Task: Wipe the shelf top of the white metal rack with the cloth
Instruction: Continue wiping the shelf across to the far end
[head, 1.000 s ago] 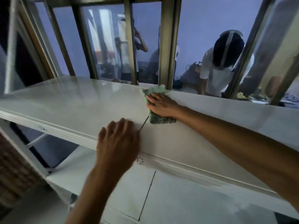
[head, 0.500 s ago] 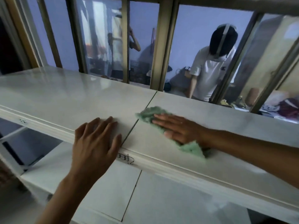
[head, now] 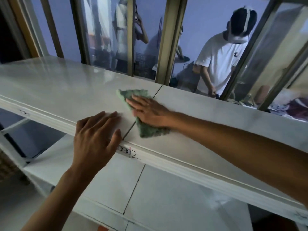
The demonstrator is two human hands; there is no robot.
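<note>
- Green cloth [head: 143, 117] lay flat on the shelf top [head: 58, 90], straddling the panel seam [head: 131, 129].
- Right hand [head: 148, 112] pressed it with straight fingers; left hand [head: 95, 134] rested spread, holding nothing.
- Wiping was mid-stroke; the next sweep probably called for steady downward pressure.

The shelf top [head: 55, 87] lies bare to the left and far right; only the left hand [head: 95, 132], flat at the front edge, and the right hand [head: 150, 112] on the cloth [head: 133, 95] occupy its middle, window bars [head: 166, 40] closing the back
</note>
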